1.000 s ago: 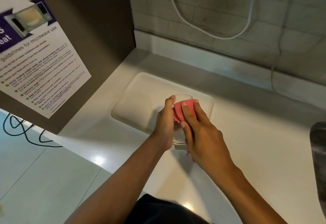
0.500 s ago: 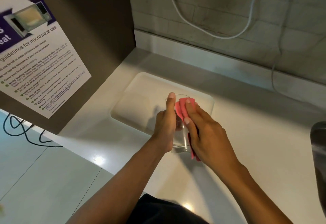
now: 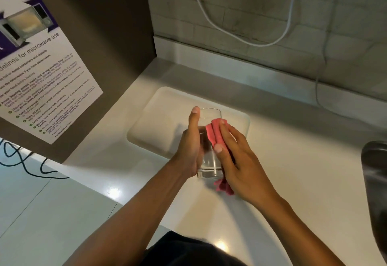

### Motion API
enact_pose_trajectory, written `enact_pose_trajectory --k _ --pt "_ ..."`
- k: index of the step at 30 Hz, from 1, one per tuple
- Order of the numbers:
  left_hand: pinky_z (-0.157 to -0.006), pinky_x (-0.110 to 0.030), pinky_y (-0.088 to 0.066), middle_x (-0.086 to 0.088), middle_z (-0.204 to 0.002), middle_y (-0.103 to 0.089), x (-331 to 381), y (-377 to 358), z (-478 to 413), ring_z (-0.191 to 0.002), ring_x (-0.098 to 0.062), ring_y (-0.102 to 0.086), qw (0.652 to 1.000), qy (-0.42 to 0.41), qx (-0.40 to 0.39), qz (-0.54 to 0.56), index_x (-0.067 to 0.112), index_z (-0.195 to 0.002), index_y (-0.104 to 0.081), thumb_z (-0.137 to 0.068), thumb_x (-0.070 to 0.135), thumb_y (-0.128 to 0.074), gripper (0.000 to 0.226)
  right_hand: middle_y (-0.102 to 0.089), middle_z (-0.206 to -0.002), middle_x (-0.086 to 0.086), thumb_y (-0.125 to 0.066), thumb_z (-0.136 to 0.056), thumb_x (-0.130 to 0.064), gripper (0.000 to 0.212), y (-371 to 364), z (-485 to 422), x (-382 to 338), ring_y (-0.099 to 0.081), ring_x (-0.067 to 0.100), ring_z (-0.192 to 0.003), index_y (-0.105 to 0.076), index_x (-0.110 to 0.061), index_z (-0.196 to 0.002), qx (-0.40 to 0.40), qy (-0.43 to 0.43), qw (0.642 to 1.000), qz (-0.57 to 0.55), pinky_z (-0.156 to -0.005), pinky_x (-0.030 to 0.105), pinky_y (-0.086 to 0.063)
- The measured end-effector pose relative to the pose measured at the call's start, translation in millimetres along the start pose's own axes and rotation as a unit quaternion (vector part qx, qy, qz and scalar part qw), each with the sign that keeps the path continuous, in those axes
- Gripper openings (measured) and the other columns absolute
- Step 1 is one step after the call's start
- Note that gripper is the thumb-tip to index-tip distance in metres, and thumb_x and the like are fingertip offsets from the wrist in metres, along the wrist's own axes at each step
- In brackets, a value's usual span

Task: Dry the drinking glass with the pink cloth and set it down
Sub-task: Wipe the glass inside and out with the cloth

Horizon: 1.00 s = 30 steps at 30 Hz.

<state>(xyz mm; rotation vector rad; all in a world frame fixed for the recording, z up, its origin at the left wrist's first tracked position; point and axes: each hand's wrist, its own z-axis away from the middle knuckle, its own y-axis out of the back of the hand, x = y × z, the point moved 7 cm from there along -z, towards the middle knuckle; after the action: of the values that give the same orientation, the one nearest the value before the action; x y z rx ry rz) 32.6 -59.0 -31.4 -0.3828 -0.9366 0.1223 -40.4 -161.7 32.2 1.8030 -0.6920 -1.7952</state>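
A white countertop (image 3: pixel 293 161) spreads beneath the hands, with a shallow rectangular recess (image 3: pixel 159 123) sunk into it just beyond them. Further back rises a grey brick wall (image 3: pixel 240 14), where a white cable (image 3: pixel 211 22) loops down. Left of the hands stands a brown panel (image 3: pixel 100 35) bearing a microwave-use poster (image 3: pixel 41 73). Below it, a black cord (image 3: pixel 21 161) lies on pale glossy floor tiles (image 3: pixel 52 213).

Both forearms are bare, no sleeves or jewellery showing; dark clothing (image 3: pixel 188 251) covers the torso.
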Motion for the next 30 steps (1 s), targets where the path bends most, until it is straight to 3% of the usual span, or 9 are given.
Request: enact_pose_trajectory --k 3,6,10,15,19,22,24,26,30 --pt "-0.114 -0.060 -0.055 -0.033 -0.133 -0.074 -11.3 -14.7 7.1 -0.129 -0.047 -0.071 0.999 0.034 -0.032 0.014 0.002 -0.133 -0.076 -0.100 0.080 -0.043 0.090 -0.014 -0.165 -0.023 -0.027 -0.107 -0.051 0.051 14.7 -15.9 -1.8 -0.014 -0.011 -0.145 -0.014 -0.050 -0.156 0.041 -0.019 0.998 -0.042 -0.108 0.008 -0.015" --pt "-0.106 -0.048 -0.062 -0.023 -0.129 -0.080 -8.2 -16.5 5.2 -0.125 -0.035 -0.076 0.999 0.028 -0.024 0.035 0.009 -0.128 -0.078 -0.103 0.077 -0.041 0.081 0.000 -0.166 -0.025 -0.026 -0.107 -0.049 0.052 9.0 -13.5 -8.5 0.002 -0.022 -0.140 -0.013 -0.047 -0.157 0.028 -0.007 0.999 -0.030 -0.101 -0.004 -0.006" --pt "-0.120 -0.056 -0.050 -0.027 -0.133 -0.077 -3.1 -9.3 0.7 -0.130 -0.040 -0.072 0.999 0.019 -0.003 0.026 0.006 -0.128 -0.078 -0.104 0.075 -0.040 0.082 0.011 -0.164 -0.028 -0.026 -0.105 -0.050 0.056 -5.6 2.2 -6.4 0.010 -0.032 -0.131 -0.006 -0.047 -0.157 -0.008 0.002 1.000 0.005 -0.093 -0.012 -0.006" --pt "-0.121 -0.065 -0.046 -0.041 -0.145 -0.062 -8.2 -14.5 8.2 -0.139 -0.054 -0.061 0.999 0.034 -0.015 0.005 -0.010 -0.148 -0.058 -0.100 0.081 -0.042 0.103 -0.017 -0.162 -0.027 -0.021 -0.104 -0.055 0.053 15.1 -18.6 -2.8 -0.018 -0.013 -0.136 -0.009 -0.050 -0.156 0.041 -0.046 0.998 -0.034 -0.104 0.008 -0.017" --pt "-0.119 -0.065 -0.049 -0.036 -0.136 -0.071 8.5 -7.1 1.9 -0.132 -0.050 -0.068 1.000 0.014 -0.019 0.006 -0.005 -0.136 -0.070 -0.102 0.081 -0.036 0.099 -0.016 -0.164 -0.024 -0.027 -0.107 -0.048 0.053 6.7 -3.0 -7.8 -0.015 -0.010 -0.146 -0.016 -0.042 -0.158 0.030 -0.009 0.999 -0.014 -0.115 0.008 -0.013" --pt "-0.119 -0.067 -0.047 -0.040 -0.136 -0.068 6.6 -7.5 2.3 -0.135 -0.057 -0.062 1.000 0.011 -0.024 -0.017 -0.015 -0.137 -0.063 -0.100 0.081 -0.039 0.106 -0.020 -0.162 -0.023 -0.025 -0.107 -0.049 0.053 6.9 -3.5 -2.1 -0.024 -0.005 -0.145 -0.013 -0.045 -0.158 0.020 -0.020 0.999 -0.021 -0.108 0.001 -0.015" --pt "-0.120 -0.069 -0.044 -0.044 -0.139 -0.064 0.1 -12.6 7.0 -0.137 -0.060 -0.058 0.999 0.012 -0.032 -0.028 -0.016 -0.141 -0.059 -0.097 0.082 -0.045 0.109 -0.033 -0.159 -0.018 -0.021 -0.105 -0.055 0.053 14.2 -13.3 2.7 -0.041 0.006 -0.139 -0.010 -0.051 -0.156 0.031 -0.058 0.997 -0.043 -0.109 0.013 -0.030" --pt "-0.120 -0.069 -0.045 -0.045 -0.142 -0.062 -4.3 -14.4 7.3 -0.136 -0.059 -0.060 0.999 0.012 -0.034 -0.023 -0.012 -0.143 -0.061 -0.096 0.082 -0.046 0.105 -0.034 -0.160 -0.015 -0.020 -0.104 -0.056 0.053 18.7 -16.0 0.0 -0.044 0.008 -0.139 -0.010 -0.050 -0.156 0.048 -0.058 0.997 -0.035 -0.112 0.025 -0.036" --pt "-0.119 -0.058 -0.051 -0.029 -0.127 -0.078 3.2 -7.2 -0.2 -0.126 -0.041 -0.074 1.000 -0.005 -0.016 -0.019 0.011 -0.112 -0.087 -0.104 0.077 -0.039 0.083 -0.002 -0.166 -0.021 -0.023 -0.104 -0.052 0.057 4.3 -2.1 -12.7 -0.002 -0.027 -0.133 -0.009 -0.041 -0.159 0.024 0.006 0.999 0.034 -0.096 -0.010 -0.014"
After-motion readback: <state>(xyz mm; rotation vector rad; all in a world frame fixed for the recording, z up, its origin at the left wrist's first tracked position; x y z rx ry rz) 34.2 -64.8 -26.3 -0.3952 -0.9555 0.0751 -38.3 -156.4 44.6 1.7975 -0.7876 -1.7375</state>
